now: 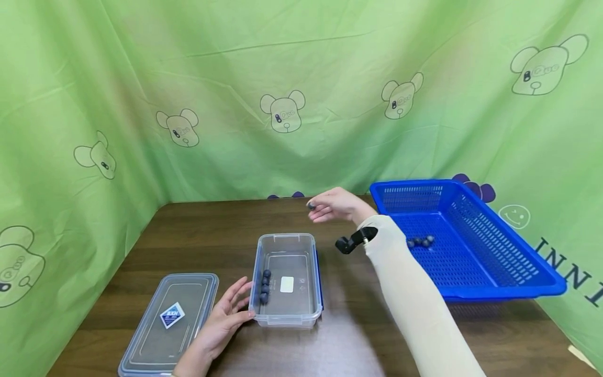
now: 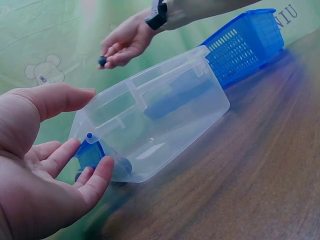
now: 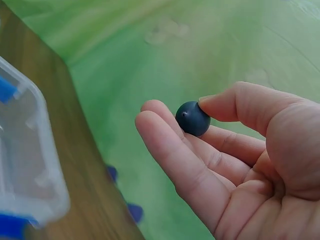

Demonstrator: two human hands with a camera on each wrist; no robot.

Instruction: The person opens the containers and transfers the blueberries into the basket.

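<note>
My right hand point(image 1: 336, 204) pinches a dark, round blueberry point(image 3: 193, 119) between thumb and fingertips, raised beyond the far right corner of the container. A clear plastic container point(image 1: 292, 262) stands on the table with several blueberries point(image 1: 265, 287) in a row along its left wall. Beside that wall is my left hand point(image 1: 230, 309); its thumb touches the near left corner and its fingers lie loosely spread along the side. In the left wrist view a blue latch point(image 2: 90, 154) shows behind those fingers.
A blue slotted basket point(image 1: 452, 290) stands at the right, with several blueberries point(image 1: 426, 242) inside, partly hidden by my right sleeve point(image 1: 410, 293). A clear lid point(image 1: 165, 345) with a blue label lies at the left. Green printed cloth point(image 1: 226, 63) hangs behind the wooden table point(image 1: 226, 225).
</note>
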